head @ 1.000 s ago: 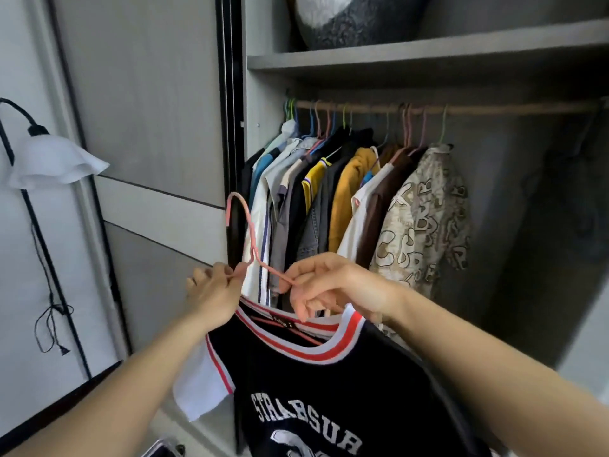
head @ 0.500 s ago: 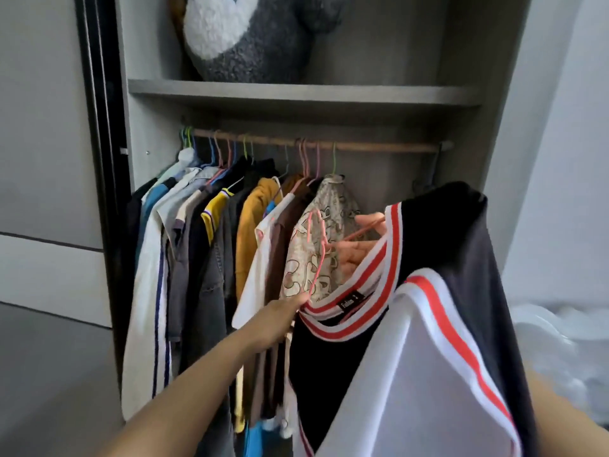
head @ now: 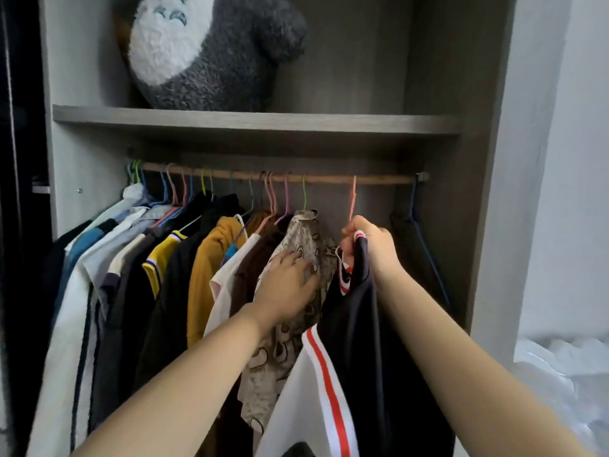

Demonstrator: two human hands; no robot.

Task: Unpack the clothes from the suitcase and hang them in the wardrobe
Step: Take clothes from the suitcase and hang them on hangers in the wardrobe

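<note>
Jersey (head: 356, 324): black body, white sleeve with a red stripe, red-and-white collar. It is on a pink hanger (head: 352, 202) at the right end of the hung row, inside the wardrobe (head: 487, 159).
- Hanger hook reaches up to the rail (head: 385, 179). Whether it is fully seated over it cannot be told.
- Long axis vertical: collar up, hem down and out of frame. Shoulder line appears to run front-to-back, with the white sleeve toward the camera.

Right hand (head: 372, 249): fingers (head: 369, 230) curled round the collar and the hanger neck, gripping both just below the hook.

Left hand (head: 290, 282): fingers (head: 298, 260) straight and spread, pressing flat on the patterned shirt (head: 306, 232) next along. It holds nothing.

Step in hand (judgement): hanging this jersey. The left hand seems to keep a gap open in the row.

Next move (judgement): check that the hook sits over the rail, let go of the collar, let the jersey drop plumb, then take the left hand off.

Surroundings:
- Row of shirts on coloured hangers fills the rail to the left.
- A dark hanger (head: 416, 206) is at the far right end.
- The shelf (head: 257, 122) above carries a grey plush toy (head: 211, 51).
- White bedding (head: 560, 374) lies outside the wardrobe, lower right.
- Suitcase not in view.
</note>
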